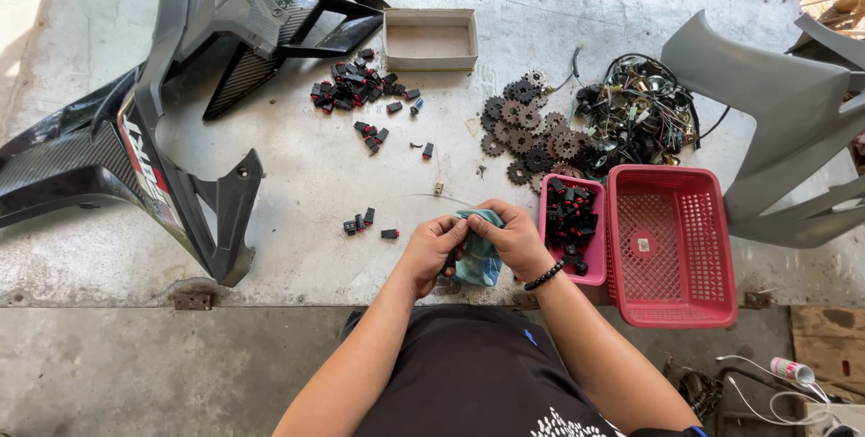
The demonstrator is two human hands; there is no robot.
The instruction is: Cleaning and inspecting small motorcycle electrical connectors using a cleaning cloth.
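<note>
My left hand (431, 250) and my right hand (515, 241) meet at the near edge of a grey metal table (297, 221). Both grip a light blue cloth (480, 259) bunched between them. A small dark part seems to sit in my left fingers under the cloth, mostly hidden. A black bead bracelet circles my right wrist. Just right of my hands stands a small pink tray (591, 257) holding several small black and red parts (569, 214). A few of the same parts (360, 221) lie loose left of my hands.
A red plastic basket (671, 248) sits beside the pink tray. Farther back lie a pile of small sprockets (527, 135), a tangle of wires (640, 113), a heap of black parts (353, 86) and an open cardboard box (431, 39). Black motorcycle fairing (180, 86) lies left, grey fairing (784, 122) right.
</note>
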